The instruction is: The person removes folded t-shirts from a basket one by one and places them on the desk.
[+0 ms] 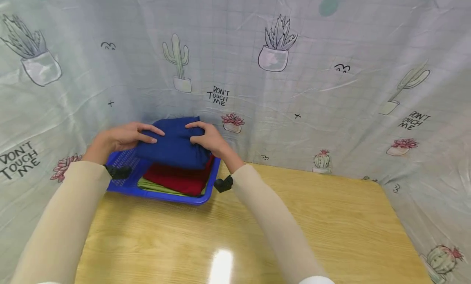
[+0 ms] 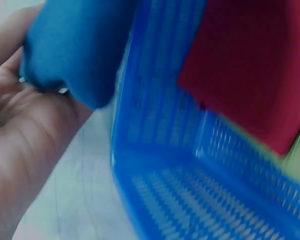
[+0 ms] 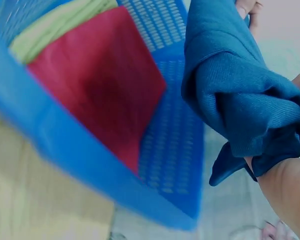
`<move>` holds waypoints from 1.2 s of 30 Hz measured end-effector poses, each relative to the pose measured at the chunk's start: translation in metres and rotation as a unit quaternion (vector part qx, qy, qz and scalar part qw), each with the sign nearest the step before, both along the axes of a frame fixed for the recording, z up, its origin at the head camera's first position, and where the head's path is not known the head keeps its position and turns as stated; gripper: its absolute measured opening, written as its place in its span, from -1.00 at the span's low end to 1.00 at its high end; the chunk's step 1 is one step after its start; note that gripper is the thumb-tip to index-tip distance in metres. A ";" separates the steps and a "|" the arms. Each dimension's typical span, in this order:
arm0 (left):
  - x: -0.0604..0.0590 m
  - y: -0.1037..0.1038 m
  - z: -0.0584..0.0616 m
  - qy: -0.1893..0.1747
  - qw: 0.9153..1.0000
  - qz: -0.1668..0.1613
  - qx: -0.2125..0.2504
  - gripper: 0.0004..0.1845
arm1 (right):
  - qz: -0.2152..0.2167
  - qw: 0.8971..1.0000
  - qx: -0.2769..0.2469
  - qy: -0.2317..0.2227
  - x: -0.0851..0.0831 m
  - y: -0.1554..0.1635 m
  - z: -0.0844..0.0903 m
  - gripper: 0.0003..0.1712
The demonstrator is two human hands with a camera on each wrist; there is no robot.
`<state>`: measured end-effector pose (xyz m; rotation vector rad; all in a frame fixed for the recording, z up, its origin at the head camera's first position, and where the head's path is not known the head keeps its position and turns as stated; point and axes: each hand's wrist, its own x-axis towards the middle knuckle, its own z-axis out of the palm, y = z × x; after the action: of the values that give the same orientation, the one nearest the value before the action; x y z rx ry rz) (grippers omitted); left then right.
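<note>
A folded dark blue cloth is held above a blue plastic basket at the table's far left. My left hand grips its left edge, thumb on top. My right hand grips its right edge. Under it in the basket lie a folded red cloth and a green cloth beneath that. In the left wrist view the blue cloth sits against my palm beside the basket wall and the red cloth. The right wrist view shows the blue cloth bunched in my hand above the red cloth.
A wooden table stretches to the right and front of the basket. A plastic curtain printed with cacti and "DON'T TOUCH ME" encloses the table at the back and both sides.
</note>
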<state>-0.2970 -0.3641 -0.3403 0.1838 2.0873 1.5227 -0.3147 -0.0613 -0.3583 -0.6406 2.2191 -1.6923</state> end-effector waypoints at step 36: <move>0.025 0.282 -0.002 0.202 0.965 0.023 0.168 -0.35 | -0.093 0.957 0.172 0.212 0.054 0.285 0.057 -0.42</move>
<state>-0.2720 -0.0819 -0.3424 0.6207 2.1199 1.9972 -0.2606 0.2236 -0.3013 -0.7812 2.8678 -1.2762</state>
